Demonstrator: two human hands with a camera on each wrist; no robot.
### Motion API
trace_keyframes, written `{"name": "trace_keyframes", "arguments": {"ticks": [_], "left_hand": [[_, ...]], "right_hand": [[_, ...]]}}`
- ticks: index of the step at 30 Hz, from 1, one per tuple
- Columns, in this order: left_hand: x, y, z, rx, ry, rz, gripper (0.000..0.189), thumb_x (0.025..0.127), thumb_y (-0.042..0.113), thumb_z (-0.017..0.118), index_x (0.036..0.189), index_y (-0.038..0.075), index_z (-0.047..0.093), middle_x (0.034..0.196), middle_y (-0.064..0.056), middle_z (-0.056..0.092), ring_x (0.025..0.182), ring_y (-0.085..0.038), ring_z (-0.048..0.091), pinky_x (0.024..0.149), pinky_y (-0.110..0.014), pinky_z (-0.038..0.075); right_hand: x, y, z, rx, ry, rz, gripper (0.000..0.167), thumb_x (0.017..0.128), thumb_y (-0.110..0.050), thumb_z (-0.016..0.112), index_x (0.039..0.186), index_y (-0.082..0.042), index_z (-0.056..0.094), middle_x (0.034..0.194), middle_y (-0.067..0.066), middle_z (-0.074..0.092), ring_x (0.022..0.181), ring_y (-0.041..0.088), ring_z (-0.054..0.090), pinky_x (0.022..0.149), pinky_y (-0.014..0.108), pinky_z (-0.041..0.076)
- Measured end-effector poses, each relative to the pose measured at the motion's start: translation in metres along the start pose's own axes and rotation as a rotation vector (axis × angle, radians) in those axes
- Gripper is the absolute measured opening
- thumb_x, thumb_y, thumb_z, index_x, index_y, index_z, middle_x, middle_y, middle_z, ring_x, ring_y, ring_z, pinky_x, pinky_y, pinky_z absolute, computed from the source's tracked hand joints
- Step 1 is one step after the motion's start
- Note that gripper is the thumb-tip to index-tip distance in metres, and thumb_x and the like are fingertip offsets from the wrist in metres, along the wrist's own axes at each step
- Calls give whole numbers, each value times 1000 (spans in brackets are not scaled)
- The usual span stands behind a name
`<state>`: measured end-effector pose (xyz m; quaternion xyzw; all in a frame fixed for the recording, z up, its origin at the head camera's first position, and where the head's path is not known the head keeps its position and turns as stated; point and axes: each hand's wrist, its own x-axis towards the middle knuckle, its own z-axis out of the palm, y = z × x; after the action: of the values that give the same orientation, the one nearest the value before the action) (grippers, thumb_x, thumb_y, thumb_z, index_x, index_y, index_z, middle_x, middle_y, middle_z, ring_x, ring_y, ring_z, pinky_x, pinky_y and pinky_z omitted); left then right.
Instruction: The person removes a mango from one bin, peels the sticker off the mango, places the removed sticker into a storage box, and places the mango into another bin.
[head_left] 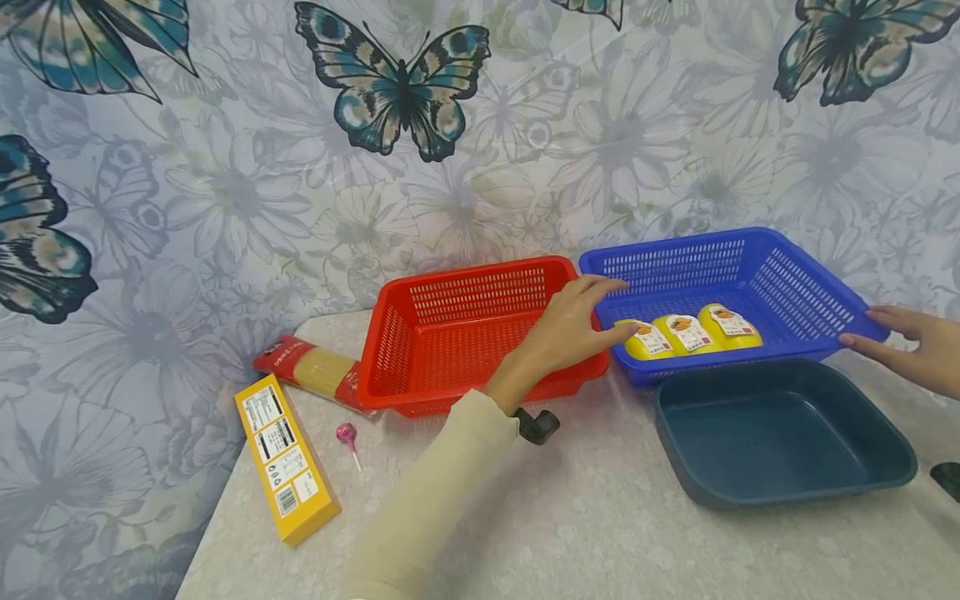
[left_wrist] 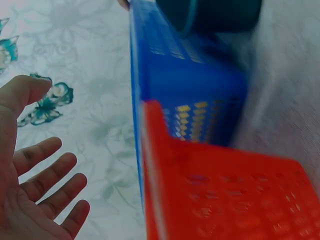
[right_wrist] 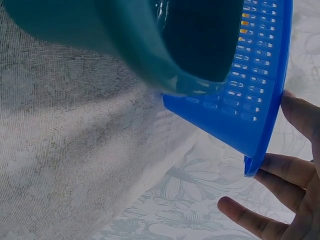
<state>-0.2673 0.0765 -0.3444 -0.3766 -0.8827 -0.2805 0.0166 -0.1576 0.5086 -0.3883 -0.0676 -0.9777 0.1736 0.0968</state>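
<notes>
A blue plastic basket (head_left: 675, 292) stands at the back right. Inside it, along the near side, lie three yellow packs (head_left: 684, 333) with white labels. My right hand (head_left: 918, 346) holds the basket's right corner, thumb and fingers at the rim; the right wrist view shows this blue rim (right_wrist: 272, 115) between them. To the left stands a red plastic basket (head_left: 465, 333) with nothing in it. Over its right end hovers my left hand (head_left: 570, 329), fingers apart and holding nothing. In the left wrist view that hand (left_wrist: 40, 185) is spread beside both baskets' rims.
A dark teal basin (head_left: 780, 433) sits in front of the blue basket. Left of the red basket lie a red-and-clear noodle pack (head_left: 318, 371), a yellow box (head_left: 288, 458) and a pink lollipop (head_left: 347, 435). Behind the table (head_left: 585, 517) rises a butterfly-patterned wall (head_left: 510, 183).
</notes>
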Motion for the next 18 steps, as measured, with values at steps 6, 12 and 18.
{"name": "trace_keyframes", "arguments": {"ticks": [6, 12, 18], "left_hand": [[19, 14, 0, -2, -25, -15, 68, 89, 61, 62, 149, 32, 46, 152, 7, 39, 136, -13, 37, 107, -40, 41], [35, 29, 3, 69, -63, -8, 72, 88, 62, 62, 151, 32, 44, 153, 8, 40, 138, -11, 36, 110, -39, 39], [46, 45, 12, 190, -126, 24, 71, 90, 65, 57, 153, 36, 40, 154, 10, 37, 140, -9, 32, 116, -40, 28]], "right_hand": [[-1, -3, -3, -45, -52, 21, 78, 99, -48, 56, 131, 22, 43, 134, 47, 35, 111, 71, 37, 86, 75, 36], [0, -4, -2, -53, -64, 12, 79, 100, -48, 55, 131, 23, 41, 133, 47, 35, 108, 70, 40, 84, 74, 40], [0, 0, 4, 13, 21, -40, 74, 98, -40, 61, 127, 26, 45, 129, 48, 40, 111, 68, 40, 84, 74, 39]]}}
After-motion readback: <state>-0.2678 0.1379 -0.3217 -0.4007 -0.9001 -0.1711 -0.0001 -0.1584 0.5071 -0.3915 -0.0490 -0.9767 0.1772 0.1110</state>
